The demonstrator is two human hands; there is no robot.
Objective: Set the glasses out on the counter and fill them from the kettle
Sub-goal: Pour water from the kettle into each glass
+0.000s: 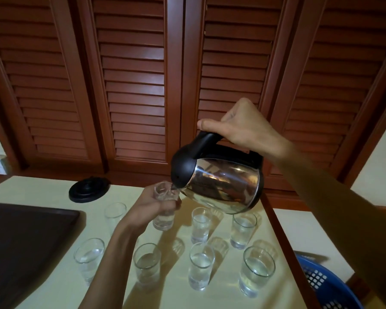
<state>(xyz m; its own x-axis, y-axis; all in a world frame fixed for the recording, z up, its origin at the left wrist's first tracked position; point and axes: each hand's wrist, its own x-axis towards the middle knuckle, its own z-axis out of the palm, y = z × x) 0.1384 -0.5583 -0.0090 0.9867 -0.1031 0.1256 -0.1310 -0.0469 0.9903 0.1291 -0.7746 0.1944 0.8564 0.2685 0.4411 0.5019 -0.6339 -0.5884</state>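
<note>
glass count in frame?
8. One held glass in the left hand; back row; front row. The arm may hide more.

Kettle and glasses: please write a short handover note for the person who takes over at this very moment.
Right hand grips the handle of the steel kettle, tilted, spout at the rim of the held glass.
Left hand holds that glass above the counter; it is partly filled.
Done: six glasses on the counter hold water, for example the near right glass.
Left: finish this glass and set it down; the back left glass looks empty. The kettle base stands at the back.
</note>
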